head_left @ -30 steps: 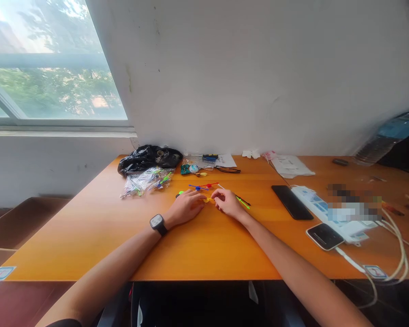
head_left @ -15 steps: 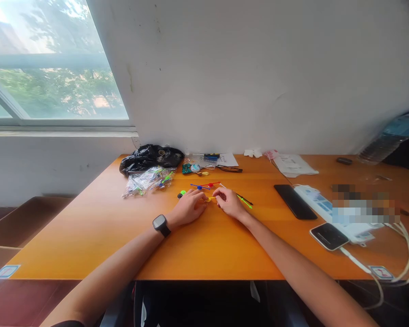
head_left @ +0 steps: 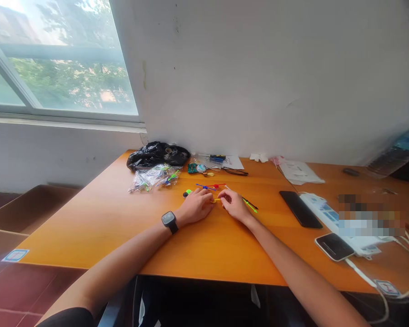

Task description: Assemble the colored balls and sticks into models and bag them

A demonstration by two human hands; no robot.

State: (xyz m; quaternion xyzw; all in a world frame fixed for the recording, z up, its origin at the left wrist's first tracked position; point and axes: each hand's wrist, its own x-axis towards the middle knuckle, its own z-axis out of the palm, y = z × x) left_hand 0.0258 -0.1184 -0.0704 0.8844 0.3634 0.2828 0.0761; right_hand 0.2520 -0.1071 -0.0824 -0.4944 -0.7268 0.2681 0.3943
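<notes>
My left hand (head_left: 197,205) and my right hand (head_left: 234,203) meet on the orange table (head_left: 98,227), fingers pinched together on a small yellow plastic piece (head_left: 217,200) between them. A black watch (head_left: 169,221) is on my left wrist. Just behind the hands lie a blue stick piece (head_left: 204,186) and a red stick piece (head_left: 218,185). A green stick (head_left: 251,205) lies right of my right hand. A small green and black part (head_left: 187,193) sits left of my left hand.
A clear bag of coloured parts (head_left: 155,176) and a black plastic bag (head_left: 158,153) lie at the back left. To the right are a black phone (head_left: 300,208), a white power strip (head_left: 330,213), a second phone (head_left: 334,246) on a cable, and papers (head_left: 300,171).
The view has shifted and tilted, so everything sits slightly further right. Both hands stay pinched on the yellow piece at the same spot on the table.
</notes>
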